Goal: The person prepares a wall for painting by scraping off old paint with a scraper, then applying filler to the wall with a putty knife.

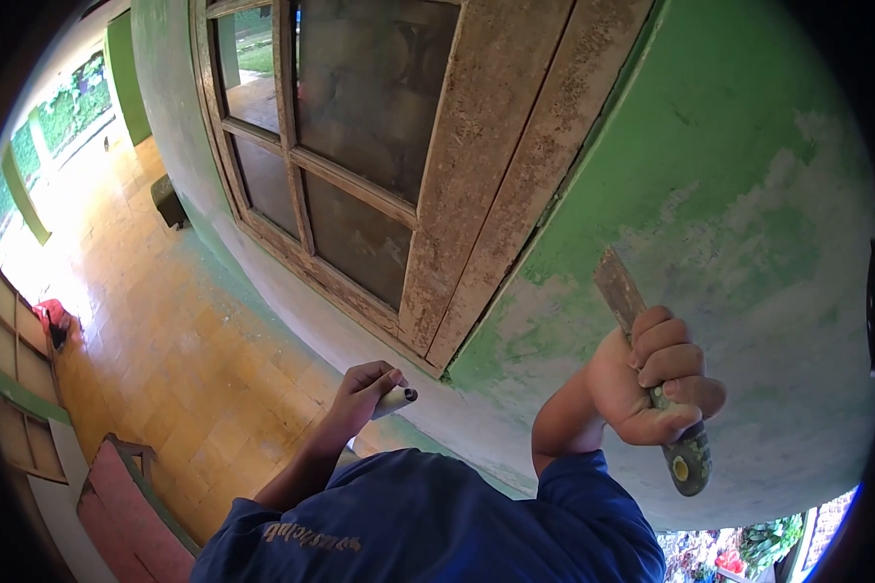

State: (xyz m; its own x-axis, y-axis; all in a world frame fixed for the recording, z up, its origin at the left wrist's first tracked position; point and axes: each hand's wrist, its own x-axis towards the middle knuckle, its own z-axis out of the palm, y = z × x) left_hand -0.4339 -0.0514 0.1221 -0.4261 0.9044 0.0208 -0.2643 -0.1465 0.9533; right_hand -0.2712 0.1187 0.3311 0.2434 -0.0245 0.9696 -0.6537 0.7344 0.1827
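Note:
A scraper (690,462) with a dark, worn handle is in my right hand (659,377), the fingers wrapped round it. Its flat, stained blade points up and left, in front of the green wall (749,107), where paint is patchy and pale. Whether the blade touches the wall I cannot tell. My left hand (367,381), lower and left, has its fingers closed round a short pale cylinder (395,401) with a dark end. Between and above my hands is the corner of a weathered wooden window frame (486,146).
Yellow-brown floor tiles (204,389) stretch along the wall on the left. A dark box-like object (170,202) stands by the wall base. A red item (53,316) lies at the far left, and a pink panel (131,515) is at the lower left.

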